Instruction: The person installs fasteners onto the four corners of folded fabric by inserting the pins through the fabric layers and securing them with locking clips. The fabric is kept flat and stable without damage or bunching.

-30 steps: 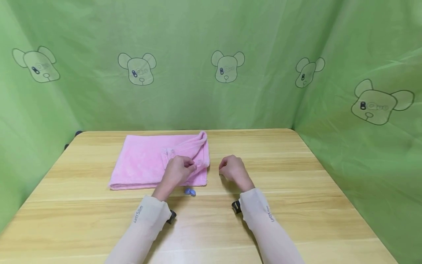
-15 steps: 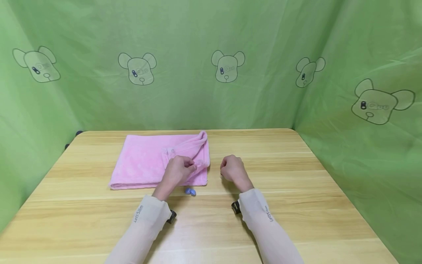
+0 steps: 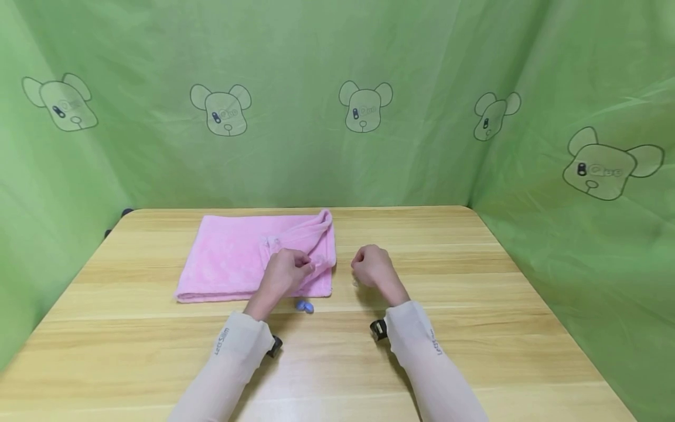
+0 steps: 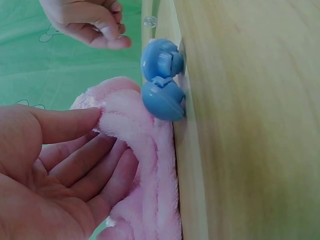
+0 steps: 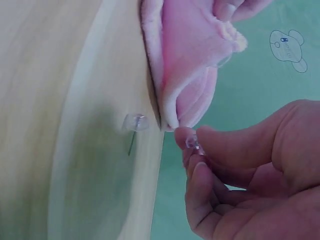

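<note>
In the head view a folded pink plush cloth [image 3: 227, 252] lies left of centre, its right part turned back. My left hand [image 3: 287, 271] pinches a raised fold of the cloth between thumb and fingers, seen close in the left wrist view. To the right of the cloth, my right hand [image 3: 373, 269] is held just above the table. Its thumb and fingertips pinch a small clear plastic piece [image 5: 192, 143], partly hidden by the fingers. A pin with a clear head [image 5: 136, 122] lies on the table below that hand.
Two small blue rounded plastic pieces [image 4: 162, 97] rest together on the wooden table [image 3: 453, 340], in front of the cloth's near edge. Small clear bits [image 3: 270, 241] show on the cloth beyond the left hand. Green curtains [image 3: 295, 164] enclose the back and sides.
My right hand has shifted slightly, and the clear-headed pin on the table shows more plainly beneath it. The left hand keeps its hold on the cloth, which looks unmoved.
</note>
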### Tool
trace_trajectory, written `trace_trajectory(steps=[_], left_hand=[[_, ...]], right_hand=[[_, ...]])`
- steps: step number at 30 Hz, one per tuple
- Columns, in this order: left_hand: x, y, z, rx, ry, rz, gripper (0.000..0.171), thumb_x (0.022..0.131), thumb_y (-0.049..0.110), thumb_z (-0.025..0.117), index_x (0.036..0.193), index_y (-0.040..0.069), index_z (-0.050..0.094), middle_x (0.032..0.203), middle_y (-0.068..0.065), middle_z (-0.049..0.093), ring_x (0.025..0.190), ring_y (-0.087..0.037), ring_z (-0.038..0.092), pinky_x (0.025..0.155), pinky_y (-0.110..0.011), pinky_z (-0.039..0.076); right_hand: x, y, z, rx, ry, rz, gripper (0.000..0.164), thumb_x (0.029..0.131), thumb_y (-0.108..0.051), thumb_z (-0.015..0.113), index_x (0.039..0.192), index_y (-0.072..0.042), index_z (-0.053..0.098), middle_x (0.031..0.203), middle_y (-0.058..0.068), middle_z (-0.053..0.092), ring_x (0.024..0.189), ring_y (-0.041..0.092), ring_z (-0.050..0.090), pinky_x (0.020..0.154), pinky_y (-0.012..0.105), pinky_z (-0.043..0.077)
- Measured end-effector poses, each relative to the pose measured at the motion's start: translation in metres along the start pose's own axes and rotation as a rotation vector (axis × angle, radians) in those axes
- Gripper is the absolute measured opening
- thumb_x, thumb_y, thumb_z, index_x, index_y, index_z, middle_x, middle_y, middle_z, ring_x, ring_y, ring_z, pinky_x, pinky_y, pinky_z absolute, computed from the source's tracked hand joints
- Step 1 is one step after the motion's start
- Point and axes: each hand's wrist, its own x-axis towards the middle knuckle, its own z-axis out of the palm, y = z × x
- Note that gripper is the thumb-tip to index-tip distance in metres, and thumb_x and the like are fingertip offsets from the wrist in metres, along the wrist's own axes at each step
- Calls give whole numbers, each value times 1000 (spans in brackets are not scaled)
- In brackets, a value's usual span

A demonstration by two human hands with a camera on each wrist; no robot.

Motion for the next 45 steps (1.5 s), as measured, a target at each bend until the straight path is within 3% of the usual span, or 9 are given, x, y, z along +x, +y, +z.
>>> trace_trajectory(steps=[10, 18, 24, 29, 33, 38, 45], left_hand=[[0, 1, -1, -1, 6, -7, 6, 86, 11, 74, 90, 7, 75, 81, -3, 72, 69, -14, 62, 69, -36, 54], [1, -1, 1, 5, 14, -8, 4, 85, 12, 74, 87, 8, 75, 79, -2, 71, 68, -14, 61, 69, -35, 54], [1, -2, 2, 2, 8, -18, 5, 86, 12, 74, 89, 8, 75, 79, -2, 71, 68, -14, 61, 69, -35, 54], [1, -2, 2, 9, 3, -26, 6, 86, 13, 74, 89, 8, 75, 79, -1, 71, 68, -13, 61, 70, -35, 54], [2, -2, 2, 10, 3, -29, 6, 86, 13, 74, 89, 8, 75, 79, -1, 71, 68, -13, 61, 70, -35, 53], [1, -2, 1, 8, 0, -28, 6, 86, 13, 74, 88, 8, 74, 78, -1, 71, 67, -13, 61, 69, -35, 53], [1, -1, 1, 7, -4, -33, 5, 87, 13, 73, 87, 8, 74, 77, -1, 70, 66, -13, 60, 68, -34, 53]], right_hand=[[-1, -5, -3, 132, 118, -32, 8, 90, -9, 61, 88, -4, 66, 83, 7, 65, 73, 23, 58, 67, 38, 51], [-5, -9, -5, 187, 39, -44, 18, 93, -9, 54, 96, -4, 72, 95, 10, 68, 70, 19, 54, 58, 29, 45], [-5, -8, -4, 229, -4, -78, 18, 95, -6, 54, 95, -2, 71, 90, 12, 66, 67, 16, 52, 56, 26, 43], [-4, -7, -2, 283, -33, -66, 16, 95, -5, 54, 97, 1, 69, 85, 17, 66, 69, 19, 56, 59, 27, 44], [-3, -7, -1, 365, -62, -57, 16, 95, -3, 55, 101, 6, 67, 85, 20, 66, 72, 29, 63, 67, 36, 53], [-1, -5, -1, 470, -95, -47, 14, 93, -1, 58, 101, 9, 64, 84, 22, 67, 70, 29, 66, 70, 41, 58], [-2, -5, -1, 436, -93, -80, 12, 92, -1, 60, 98, 8, 65, 84, 20, 68, 72, 32, 66, 66, 37, 58]])
